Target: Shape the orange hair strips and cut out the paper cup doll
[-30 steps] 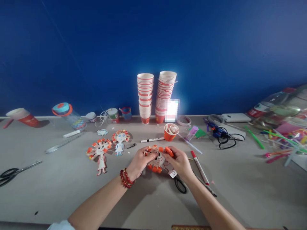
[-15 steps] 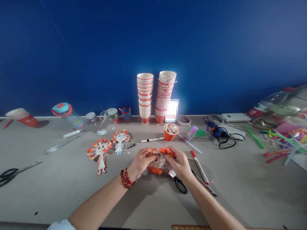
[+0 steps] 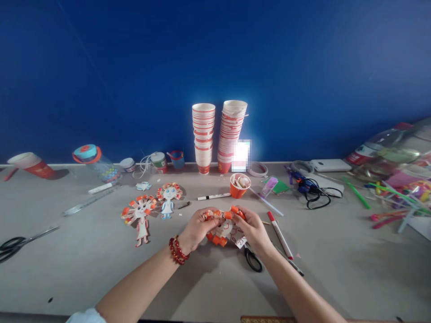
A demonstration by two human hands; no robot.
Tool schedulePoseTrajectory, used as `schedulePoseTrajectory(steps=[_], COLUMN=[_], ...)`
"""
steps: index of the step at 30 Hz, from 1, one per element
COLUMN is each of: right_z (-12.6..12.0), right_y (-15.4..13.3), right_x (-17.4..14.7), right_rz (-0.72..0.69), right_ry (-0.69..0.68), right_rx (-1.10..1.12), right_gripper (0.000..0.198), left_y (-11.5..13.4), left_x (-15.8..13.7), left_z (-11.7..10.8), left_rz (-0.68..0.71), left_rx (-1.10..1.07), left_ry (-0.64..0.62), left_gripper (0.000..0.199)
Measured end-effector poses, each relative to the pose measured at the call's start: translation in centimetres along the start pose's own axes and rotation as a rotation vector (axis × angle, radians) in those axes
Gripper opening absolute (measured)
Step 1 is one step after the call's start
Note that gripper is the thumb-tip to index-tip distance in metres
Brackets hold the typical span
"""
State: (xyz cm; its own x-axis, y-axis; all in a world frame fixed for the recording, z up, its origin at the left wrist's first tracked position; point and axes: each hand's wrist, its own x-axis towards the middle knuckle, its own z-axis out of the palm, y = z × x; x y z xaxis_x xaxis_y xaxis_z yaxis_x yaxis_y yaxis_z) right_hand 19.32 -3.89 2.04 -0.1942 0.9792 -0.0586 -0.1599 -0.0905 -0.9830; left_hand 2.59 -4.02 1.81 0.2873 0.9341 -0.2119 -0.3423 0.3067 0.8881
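- The fringed cup (image 3: 224,229) I'm watching is up between the two hands, above the grey table (image 3: 151,280); its round white base faces me, ringed by strips curled into orange rolls.
- Red lines mark the white base, but fingers cover part of it, so I can't read the whole drawing.
- I see the left hand (image 3: 198,228) pinching the curled strips at the upper left, thumb in front.
- I see the right hand (image 3: 253,228) gripping the upper right strips, thumb also across the front.
- Just beside the right hand, I make out a white paper piece (image 3: 241,242) with red outlines, and a black scissor handle (image 3: 253,261) below it.
- To the right I have a red-capped marker (image 3: 280,235); beyond the hands, an orange cup (image 3: 239,193) full of scraps.
- Off left, two paper dolls (image 3: 142,228) lie flat, strips fanned around their heads.
- Farthest from me, two cup stacks (image 3: 204,154) stand by the blue wall (image 3: 134,67).
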Motion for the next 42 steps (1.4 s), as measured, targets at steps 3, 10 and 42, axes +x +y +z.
schedulePoseTrajectory(steps=[3, 10, 42], right_z=[0.3, 0.4, -0.7], right_y=[-0.5, -1.0, -1.7], right_x=[-0.1, -0.2, -0.2], right_rz=[0.032, 0.01, -0.109], right_ry=[-0.003, 0.031, -0.041], right_rx=[0.053, -0.054, -0.335], right_gripper=[0.035, 0.035, 0.031], left_y=[0.0, 0.1, -0.2], left_x=[0.0, 0.0, 0.1], left_z=[0.0, 0.2, 0.3], left_rz=[0.005, 0.001, 0.068], left_rx=[-0.023, -0.001, 0.003], left_ry=[-0.008, 0.008, -0.061], left_gripper=[0.031, 0.032, 0.027])
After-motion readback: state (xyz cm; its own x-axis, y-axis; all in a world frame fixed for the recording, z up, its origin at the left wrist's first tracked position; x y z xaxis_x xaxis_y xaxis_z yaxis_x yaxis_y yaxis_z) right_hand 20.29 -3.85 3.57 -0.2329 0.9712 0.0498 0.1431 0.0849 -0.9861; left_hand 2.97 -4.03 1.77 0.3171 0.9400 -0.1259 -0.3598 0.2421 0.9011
